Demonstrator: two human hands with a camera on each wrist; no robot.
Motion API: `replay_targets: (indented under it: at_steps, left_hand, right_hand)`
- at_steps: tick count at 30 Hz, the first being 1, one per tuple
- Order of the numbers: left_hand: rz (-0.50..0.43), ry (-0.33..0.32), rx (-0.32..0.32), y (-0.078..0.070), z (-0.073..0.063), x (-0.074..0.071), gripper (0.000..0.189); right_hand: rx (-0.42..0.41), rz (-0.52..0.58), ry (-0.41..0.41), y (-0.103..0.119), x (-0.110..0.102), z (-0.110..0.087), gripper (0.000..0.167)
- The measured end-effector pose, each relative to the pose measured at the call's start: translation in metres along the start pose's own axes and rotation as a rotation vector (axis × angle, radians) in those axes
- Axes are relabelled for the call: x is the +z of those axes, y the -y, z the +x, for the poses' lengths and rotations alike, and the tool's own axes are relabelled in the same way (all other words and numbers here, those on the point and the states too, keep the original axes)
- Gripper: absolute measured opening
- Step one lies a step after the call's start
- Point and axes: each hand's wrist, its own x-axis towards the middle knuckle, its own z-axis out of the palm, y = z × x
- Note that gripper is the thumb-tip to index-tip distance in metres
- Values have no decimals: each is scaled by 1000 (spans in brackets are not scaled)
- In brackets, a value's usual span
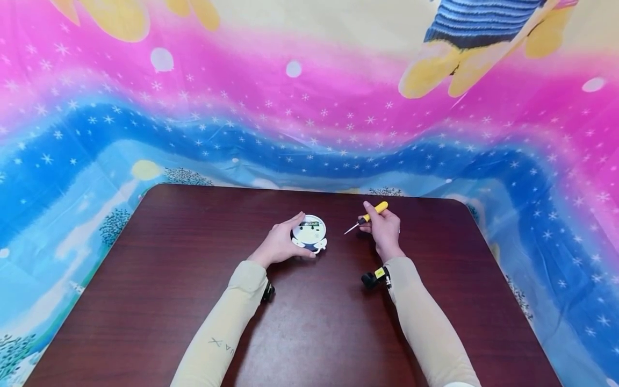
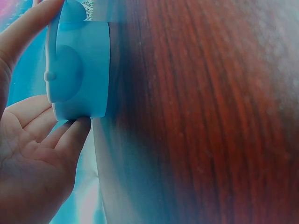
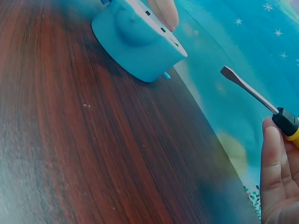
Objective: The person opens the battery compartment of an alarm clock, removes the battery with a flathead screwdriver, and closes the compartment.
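Observation:
A small round alarm clock stands on the table with its pale back turned up, a dark rectangular recess in it. My left hand grips the clock from the left, thumb at the near side and fingers around the far side. In the left wrist view the side of the clock looks light blue, close over the tabletop. To the right, my right hand holds a flat-blade screwdriver with a yellow handle and black collar. Its metal tip points left towards the clock, apart from it.
Both things are over the far middle part of a dark red-brown wooden table. A colourful printed cloth hangs behind the table and along its sides. A small black camera is strapped at the right wrist.

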Motion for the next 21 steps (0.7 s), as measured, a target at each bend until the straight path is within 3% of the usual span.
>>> replay_targets:
  at_steps: [13,21]
  left_hand:
    - [-6,-1,11,2,0,0,115]
    - [-10,-4,12,2,0,0,115]
  right_hand:
    - [-39,-139,24,-3,-10,3,66]
    - [-67,-282,53,2,-16,2,59]
